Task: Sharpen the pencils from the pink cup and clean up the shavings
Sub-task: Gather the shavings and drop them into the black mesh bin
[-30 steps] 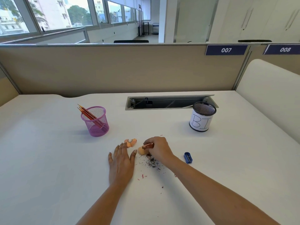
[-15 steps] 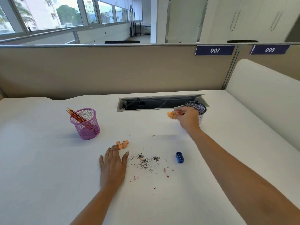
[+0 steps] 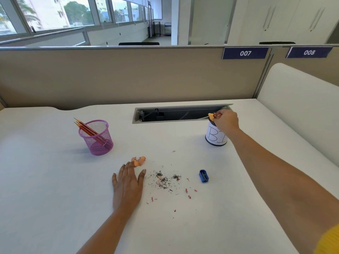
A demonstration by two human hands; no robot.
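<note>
A pink mesh cup [image 3: 96, 138] at the left holds several sharpened red pencils [image 3: 86, 128] leaning left. My right hand [image 3: 226, 121] pinches an orange shaving curl [image 3: 211, 116] just above the rim of the black mesh bin with a white "BI" label [image 3: 214, 137]. Flat on the desk lies my left hand [image 3: 128, 184], fingers straight. Orange shaving curls [image 3: 138, 160] lie at its fingertips. Fine dark and red shaving crumbs [image 3: 166, 180] are scattered to its right. A blue sharpener [image 3: 203, 176] lies beside them.
An open cable tray slot [image 3: 176, 114] is sunk into the white desk [image 3: 55, 189] behind the bin. A beige partition [image 3: 128, 76] closes the back, and a white side panel [image 3: 302, 110] rises at the right.
My right hand lifted an orange shaving curl from the desk near my left hand and carried it right and back to the bin's rim. My left hand stayed flat.
</note>
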